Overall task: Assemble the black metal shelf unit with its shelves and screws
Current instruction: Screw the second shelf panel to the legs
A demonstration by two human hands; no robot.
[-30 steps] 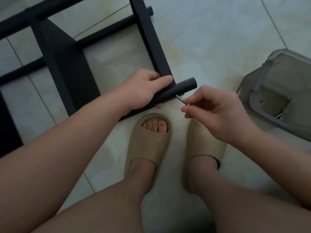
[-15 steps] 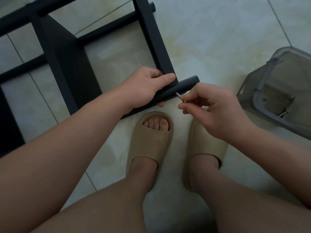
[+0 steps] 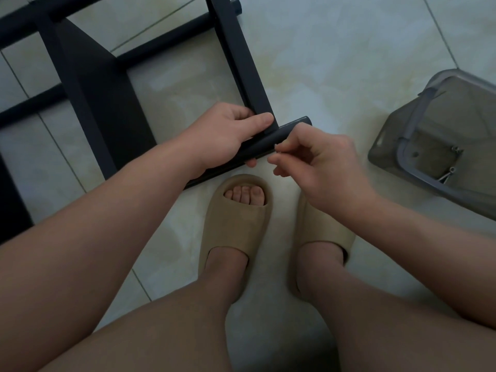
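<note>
We hold the black shelf frame [image 3: 91,103], lying on the floor [image 3: 335,49] at ten o'clock: our left hand [image 3: 222,140] grips its round tube [image 3: 292,127], our right hand [image 3: 322,162] pinches a small screw [image 3: 276,149] against it. Grey bin [image 3: 429,124] at three o'clock.

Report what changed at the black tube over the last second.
The right hand moved in against the round black metal tube; the silver screw it pinches now barely shows. The left hand still grips the tube and the flat black rail.
</note>
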